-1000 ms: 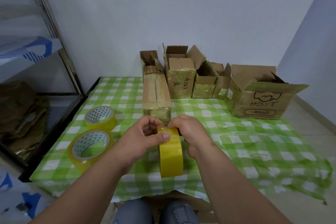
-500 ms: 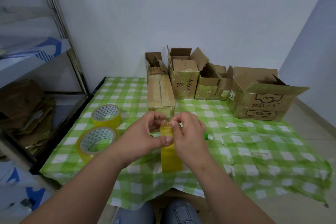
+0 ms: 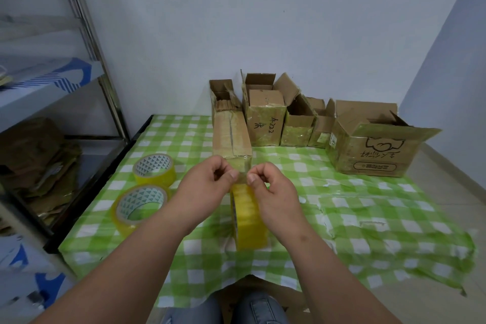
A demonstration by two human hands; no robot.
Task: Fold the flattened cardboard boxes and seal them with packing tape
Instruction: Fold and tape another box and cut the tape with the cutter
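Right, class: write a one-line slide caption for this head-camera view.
Both hands, left hand and right hand, pinch the tape end above an upright yellow tape roll, folded boxes behind.

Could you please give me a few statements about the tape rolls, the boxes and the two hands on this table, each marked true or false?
1. Both hands, left hand and right hand, pinch the held tape roll. True.
2. The held tape roll lies flat on the tablecloth. False: it stands on edge.
3. Two spare tape rolls, the far one and the near one, lie left of the hands. True.
4. The large printed box is sealed shut. False: its top flaps stand open.
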